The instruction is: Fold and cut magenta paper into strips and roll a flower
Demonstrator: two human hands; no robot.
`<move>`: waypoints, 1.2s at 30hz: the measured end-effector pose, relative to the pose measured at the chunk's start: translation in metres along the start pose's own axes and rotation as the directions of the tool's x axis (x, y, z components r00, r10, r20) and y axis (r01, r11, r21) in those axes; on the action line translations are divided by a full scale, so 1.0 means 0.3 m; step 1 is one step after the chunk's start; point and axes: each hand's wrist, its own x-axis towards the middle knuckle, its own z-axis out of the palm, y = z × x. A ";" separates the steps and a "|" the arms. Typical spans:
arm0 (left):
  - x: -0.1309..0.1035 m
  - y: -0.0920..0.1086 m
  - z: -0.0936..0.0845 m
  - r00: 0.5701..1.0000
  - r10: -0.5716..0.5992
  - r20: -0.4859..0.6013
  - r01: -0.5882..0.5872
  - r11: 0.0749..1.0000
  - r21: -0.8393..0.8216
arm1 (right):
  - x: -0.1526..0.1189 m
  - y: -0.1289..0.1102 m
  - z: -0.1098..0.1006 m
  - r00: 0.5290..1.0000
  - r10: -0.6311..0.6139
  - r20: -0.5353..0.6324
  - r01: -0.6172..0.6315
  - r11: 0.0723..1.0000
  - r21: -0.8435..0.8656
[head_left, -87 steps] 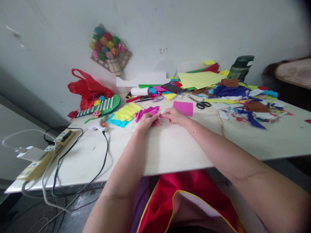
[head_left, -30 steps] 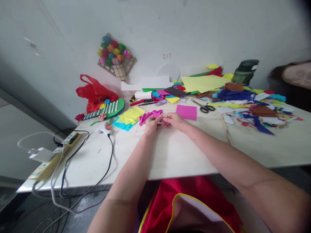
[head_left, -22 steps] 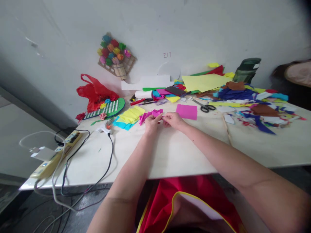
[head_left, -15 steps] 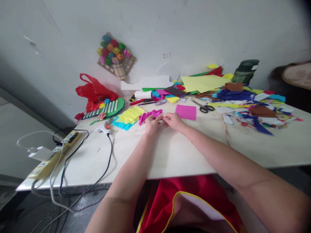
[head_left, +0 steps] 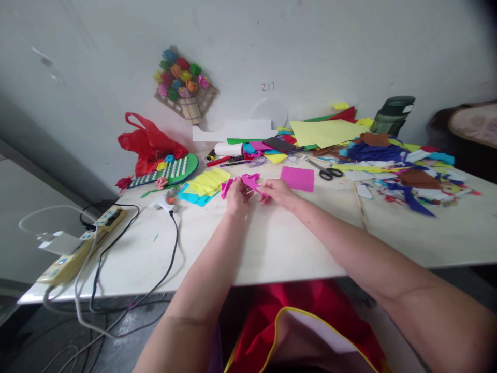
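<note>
Pink paper at 12, between hands; right hand pinches its near end, left hand fingers curled, contact unclear. Use light fingertip pressure; likely tears easily. Pink square at 2, scissors beyond, yellow sheets at 9. Most elbow room toward 6, before table edge.

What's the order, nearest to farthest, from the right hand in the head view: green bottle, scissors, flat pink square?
1. Flat pink square, beside the right hand.
2. Scissors, right of the square.
3. Green bottle, back right, by the wall.
</note>
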 end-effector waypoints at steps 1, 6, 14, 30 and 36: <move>-0.003 0.003 0.002 1.000 -0.013 0.017 0.013 1.000 -0.002 | 0.001 0.001 -0.001 1.000 0.004 -0.008 -0.004 1.000 0.015; -0.032 -0.001 0.021 0.978 -0.002 0.208 -0.022 0.993 0.112 | 0.002 -0.004 -0.008 0.999 0.031 -0.019 -0.029 0.996 0.079; -0.009 -0.003 0.000 0.996 0.032 0.081 -0.044 0.988 0.151 | -0.002 -0.008 -0.042 0.976 0.187 0.108 -0.195 0.979 0.066; -0.007 0.015 -0.008 0.994 0.046 0.095 -0.060 0.987 0.147 | -0.007 -0.011 -0.045 0.974 0.186 0.127 -0.191 0.981 0.031; -0.014 0.013 -0.010 0.990 0.013 0.144 -0.041 0.981 0.191 | -0.003 0.002 -0.047 0.980 0.138 0.145 -0.142 0.990 0.019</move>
